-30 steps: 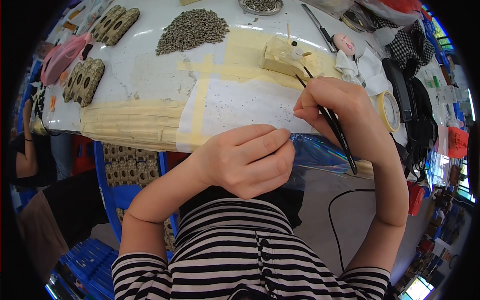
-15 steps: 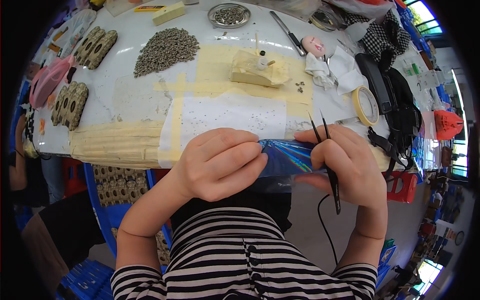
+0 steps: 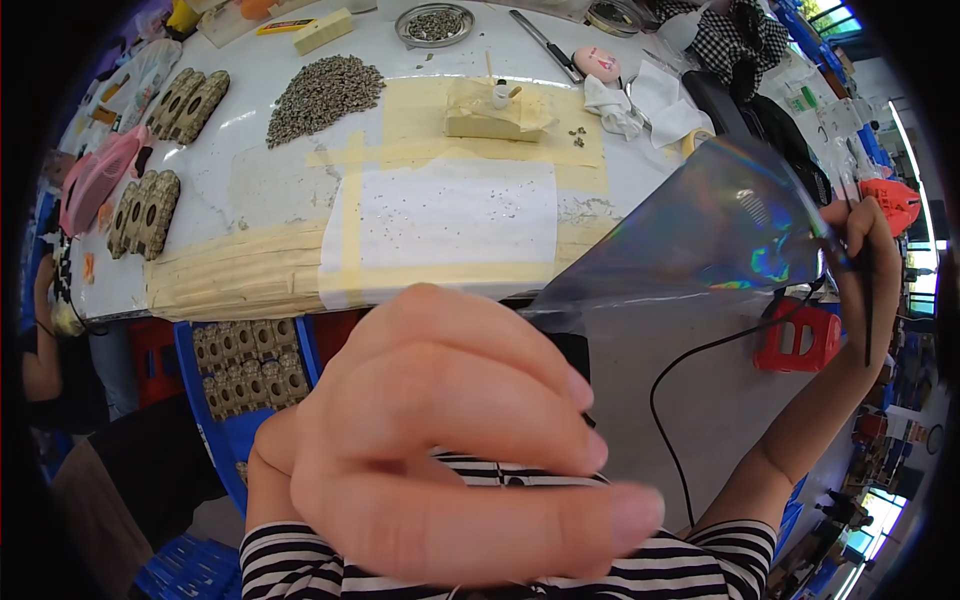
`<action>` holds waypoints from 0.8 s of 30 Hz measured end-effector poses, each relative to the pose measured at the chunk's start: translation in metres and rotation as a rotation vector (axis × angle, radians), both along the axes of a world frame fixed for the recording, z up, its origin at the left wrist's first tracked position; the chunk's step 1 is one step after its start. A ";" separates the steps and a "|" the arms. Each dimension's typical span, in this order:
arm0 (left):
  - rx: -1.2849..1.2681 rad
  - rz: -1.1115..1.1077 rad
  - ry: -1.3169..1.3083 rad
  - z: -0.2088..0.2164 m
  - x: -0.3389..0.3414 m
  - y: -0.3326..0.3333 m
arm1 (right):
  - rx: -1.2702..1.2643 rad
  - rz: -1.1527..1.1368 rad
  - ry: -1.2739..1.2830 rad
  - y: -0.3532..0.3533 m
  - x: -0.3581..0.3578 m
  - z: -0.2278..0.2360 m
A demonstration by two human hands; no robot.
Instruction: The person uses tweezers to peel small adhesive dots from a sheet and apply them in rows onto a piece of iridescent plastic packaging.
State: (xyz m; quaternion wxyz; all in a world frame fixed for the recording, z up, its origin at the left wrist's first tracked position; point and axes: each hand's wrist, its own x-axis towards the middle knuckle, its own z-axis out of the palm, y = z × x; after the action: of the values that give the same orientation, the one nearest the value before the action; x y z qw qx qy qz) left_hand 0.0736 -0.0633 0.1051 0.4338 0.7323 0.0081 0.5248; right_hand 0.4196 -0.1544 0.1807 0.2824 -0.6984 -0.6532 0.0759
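Note:
My left hand (image 3: 440, 440) is raised large in front of me, its fingers curled. A gap parts the fingertips from the thumb, and nothing shows between them. Out to the right, my right hand (image 3: 862, 245) grips a clear iridescent film bag (image 3: 700, 225) by its right end. Dark tweezers (image 3: 868, 315) are also in that hand, pointing down along the wrist. The film spreads out toward the table's front edge; its left tip narrows behind my left hand. A white sheet (image 3: 450, 225) taped to the table carries scattered tiny glittering bits.
Beyond the sheet are a yellow block (image 3: 492, 127) with a small bottle and a heap of small grey pieces (image 3: 325, 98). Camouflage-patterned parts (image 3: 145, 215) stand at the left; more fill a blue tray (image 3: 215, 440) below. A red stool (image 3: 797, 335) and a black cable (image 3: 660, 400) are right.
My right hand has swung far right with the film and tweezers, spreading the film out. My left hand has let go of the film and come up close to the camera.

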 end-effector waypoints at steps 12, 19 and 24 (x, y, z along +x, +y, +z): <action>-0.597 -0.035 -0.485 0.041 0.030 -0.081 | 0.271 -0.497 -0.075 0.029 0.207 0.051; -0.400 -0.693 -0.433 0.010 -0.004 -0.050 | 0.249 -0.571 0.427 0.045 0.299 -0.041; -0.373 -0.639 -0.411 0.017 -0.011 -0.042 | 0.308 -0.644 0.338 0.039 0.280 -0.110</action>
State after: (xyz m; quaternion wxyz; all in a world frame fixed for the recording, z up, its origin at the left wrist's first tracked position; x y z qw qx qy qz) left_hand 0.0626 -0.1054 0.1223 0.6924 0.4871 -0.2114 0.4885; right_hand 0.6992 -0.1150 0.0712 0.4970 -0.7946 -0.3486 -0.0016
